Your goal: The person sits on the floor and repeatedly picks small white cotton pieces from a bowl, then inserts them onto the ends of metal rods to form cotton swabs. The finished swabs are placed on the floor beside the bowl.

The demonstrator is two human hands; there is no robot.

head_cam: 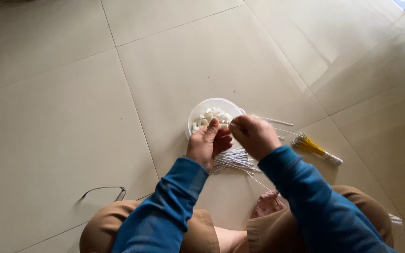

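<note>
Glossy beige tiles carry a clear round bowl (214, 104); left hand (208, 143) pinches a white block (223, 126), right hand (255, 136) thin wire.

bowl (202, 107) lies on the floor (62, 117), wire pile (233, 161) before it, wire bundle (315, 149) right.

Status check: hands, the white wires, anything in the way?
Left hand and right hand pinching a small white piece over the bowl. White wires beneath. Nothing blocking.

Glossy, smooth beige floor tiles (62, 117); translucent plastic bowl (202, 107) of matt white plastic pieces (210, 115); thin white wires (233, 160); yellow wire bundle (312, 147); soft blue cloth sleeves (165, 206).
</note>
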